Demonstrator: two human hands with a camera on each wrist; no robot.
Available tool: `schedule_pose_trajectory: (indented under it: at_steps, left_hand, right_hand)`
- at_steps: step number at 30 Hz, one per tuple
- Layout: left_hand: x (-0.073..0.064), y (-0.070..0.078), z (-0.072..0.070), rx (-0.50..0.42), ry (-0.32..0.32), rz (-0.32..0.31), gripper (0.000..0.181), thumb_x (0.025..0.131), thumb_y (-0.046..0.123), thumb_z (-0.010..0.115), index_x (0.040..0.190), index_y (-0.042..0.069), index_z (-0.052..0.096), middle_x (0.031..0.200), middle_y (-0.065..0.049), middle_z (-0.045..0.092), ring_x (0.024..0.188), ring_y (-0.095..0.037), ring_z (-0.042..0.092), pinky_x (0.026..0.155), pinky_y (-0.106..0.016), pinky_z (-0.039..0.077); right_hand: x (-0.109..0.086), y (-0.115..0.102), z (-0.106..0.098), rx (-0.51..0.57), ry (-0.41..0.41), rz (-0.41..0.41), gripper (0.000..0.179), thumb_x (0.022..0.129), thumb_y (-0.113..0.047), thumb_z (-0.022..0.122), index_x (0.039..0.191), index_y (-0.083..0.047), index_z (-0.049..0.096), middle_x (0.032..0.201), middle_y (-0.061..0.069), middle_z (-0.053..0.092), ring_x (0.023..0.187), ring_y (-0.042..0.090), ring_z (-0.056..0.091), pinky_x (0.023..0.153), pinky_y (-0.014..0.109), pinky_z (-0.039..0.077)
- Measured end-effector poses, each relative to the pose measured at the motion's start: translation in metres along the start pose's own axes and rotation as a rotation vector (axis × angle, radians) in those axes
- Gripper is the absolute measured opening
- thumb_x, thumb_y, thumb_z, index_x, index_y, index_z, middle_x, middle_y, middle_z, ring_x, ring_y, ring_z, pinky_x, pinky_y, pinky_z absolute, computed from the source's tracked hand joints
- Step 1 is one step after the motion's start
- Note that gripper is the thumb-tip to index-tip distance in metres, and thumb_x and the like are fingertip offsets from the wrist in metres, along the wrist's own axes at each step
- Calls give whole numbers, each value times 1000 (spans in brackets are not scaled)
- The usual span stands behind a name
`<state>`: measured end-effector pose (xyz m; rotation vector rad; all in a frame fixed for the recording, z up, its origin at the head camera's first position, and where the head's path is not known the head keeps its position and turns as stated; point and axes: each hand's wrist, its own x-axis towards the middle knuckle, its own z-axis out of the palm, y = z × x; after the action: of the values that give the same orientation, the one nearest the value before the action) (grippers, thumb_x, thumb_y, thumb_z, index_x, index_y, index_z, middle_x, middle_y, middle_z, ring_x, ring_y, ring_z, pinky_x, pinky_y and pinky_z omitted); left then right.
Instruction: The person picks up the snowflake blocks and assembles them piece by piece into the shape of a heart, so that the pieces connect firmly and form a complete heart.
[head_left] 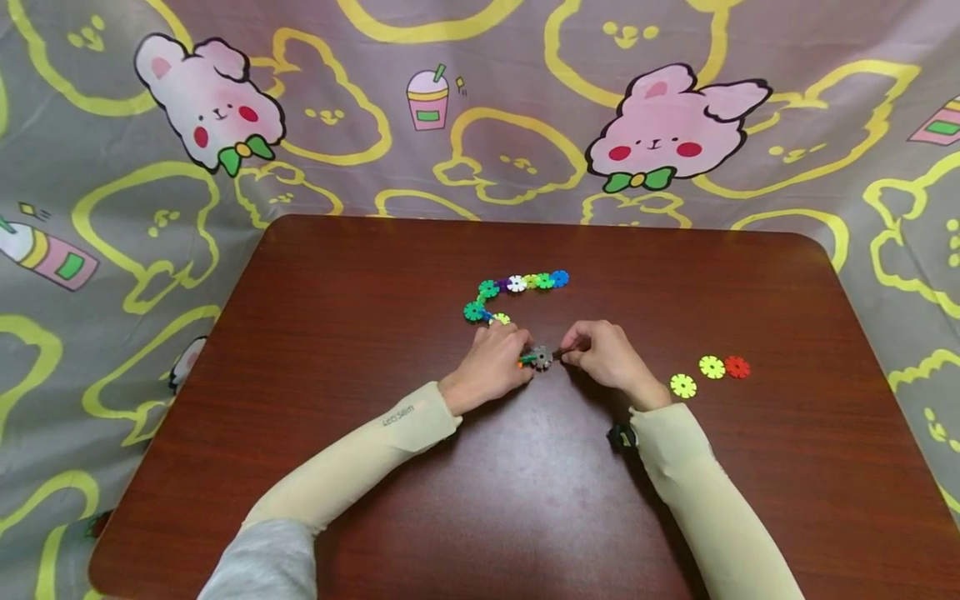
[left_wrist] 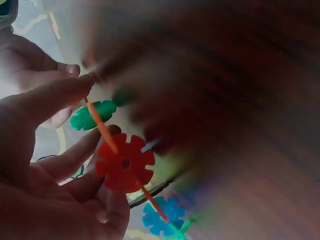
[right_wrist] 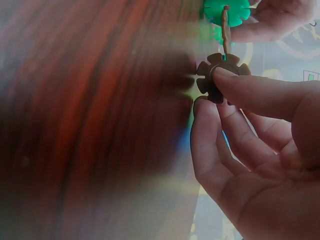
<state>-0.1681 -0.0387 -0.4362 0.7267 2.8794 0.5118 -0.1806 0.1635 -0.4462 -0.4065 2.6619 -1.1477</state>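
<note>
I see the right hand (head_left: 609, 358) pinching a grey snowflake disc (head_left: 542, 357) between thumb and fingers (right_wrist: 235, 90), mid-counter (head_left: 375, 333). Left hand (head_left: 495, 362) fingers curl round the near end of the linked disc chain (head_left: 517, 287), pinching its red disc (left_wrist: 125, 162). Grey disc touches the chain end. Two yellow discs (head_left: 697, 377) and a red one (head_left: 737, 367) lie apart, right.

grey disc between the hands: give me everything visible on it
The grey disc is a small flat snowflake-shaped piece, plastic by the look, with notches cut round its rim and a centre hole. It sits near the table's middle, at the near end of a chain of coloured discs. The right hand pinches it, thumb on one face in the right wrist view; the left hand holds the adjoining discs. An orange disc is slotted edge-on into its rim.
</note>
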Motion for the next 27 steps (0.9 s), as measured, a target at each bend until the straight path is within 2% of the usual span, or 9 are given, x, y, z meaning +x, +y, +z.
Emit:
schedule_pose_trajectory:
  at_steps: [3, 6, 14, 20, 27]
  left_hand:
    - [2, -1, 3, 32, 3, 7, 14, 79, 21, 74, 88, 12, 67, 84, -1, 65, 90, -23, 59, 76, -40, 40]
    - [2, -1, 4, 30, 4, 9, 9, 80, 17, 73, 84, 11, 67, 83, -2, 66, 89, -22, 61, 75, -40, 38]
    - [3, -2, 4, 11, 7, -5, 9, 81, 15, 73, 89, 10, 70, 87, -3, 68, 91, -22, 62, 78, -40, 38]
    - [2, -2, 4, 7, 5, -9, 10, 82, 15, 72, 90, 11, 71, 88, -2, 69, 90, -21, 62, 77, -39, 37]
    - [2, -3, 3, -16, 3, -3, 15, 83, 15, 71, 98, 12, 73, 92, -2, 70, 94, -21, 62, 79, -39, 37]
  right_hand:
    - [0, -1, 0, -10, 3, -17, 6, 81, -1, 71, 84, -6, 70, 80, 6, 72, 74, 15, 65, 72, 30, 49]
    - [0, -2, 0, -33, 8, -40, 8, 81, -2, 71, 82, -9, 70, 80, 4, 72, 75, 14, 65, 73, 31, 49]
    - [0, -2, 1, -65, 9, -86, 8, 81, -2, 72, 82, -9, 70, 79, 4, 72, 75, 15, 65, 72, 31, 50]
    - [0, -2, 1, -49, -13, -120, 8, 82, 0, 71, 84, -8, 71, 81, 5, 72, 77, 17, 66, 73, 33, 51]
    - [-1, -2, 3, -44, -20, -127, 6, 84, -3, 71, 87, -8, 72, 84, 3, 72, 81, 17, 65, 75, 34, 52]
